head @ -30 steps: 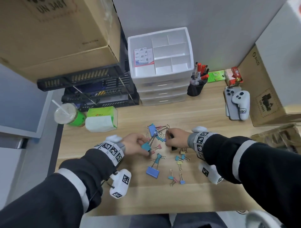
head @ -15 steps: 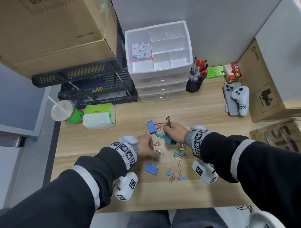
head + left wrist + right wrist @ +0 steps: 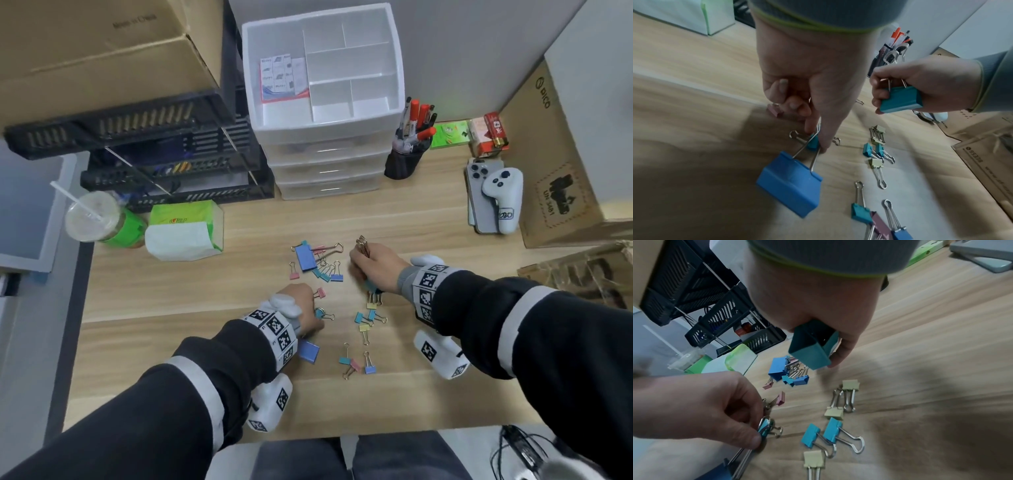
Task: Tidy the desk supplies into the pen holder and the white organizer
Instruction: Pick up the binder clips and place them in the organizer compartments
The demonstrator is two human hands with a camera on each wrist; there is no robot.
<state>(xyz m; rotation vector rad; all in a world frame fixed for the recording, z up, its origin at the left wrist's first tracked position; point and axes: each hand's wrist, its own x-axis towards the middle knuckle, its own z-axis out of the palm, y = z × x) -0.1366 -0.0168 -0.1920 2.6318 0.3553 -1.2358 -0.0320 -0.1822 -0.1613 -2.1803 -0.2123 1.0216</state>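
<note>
Several coloured binder clips [image 3: 364, 322] lie scattered on the wooden desk [image 3: 239, 291]. My left hand [image 3: 305, 311] pinches the wire handles of a large blue clip [image 3: 791, 181], together with a small teal clip [image 3: 813, 143]. The blue clip still touches the desk. My right hand [image 3: 373, 267] grips a large teal clip [image 3: 812, 345] just above the desk, its handles sticking up past the fingers. Another large blue clip [image 3: 305, 257] lies in the far cluster. The white organizer [image 3: 394, 99] stands at the back with open compartments. The black pen holder [image 3: 404, 164] is beside it, full of pens.
A tissue pack [image 3: 185, 236] and a drink cup with a straw [image 3: 99, 219] sit at the left, in front of black stacked trays [image 3: 171, 171]. A phone and a white controller [image 3: 496, 198] lie at the right beside cardboard boxes [image 3: 555, 171].
My right hand has taken up the large teal clip and lifted it. My left hand has drawn back toward me and taken the large blue clip by its handles.
</note>
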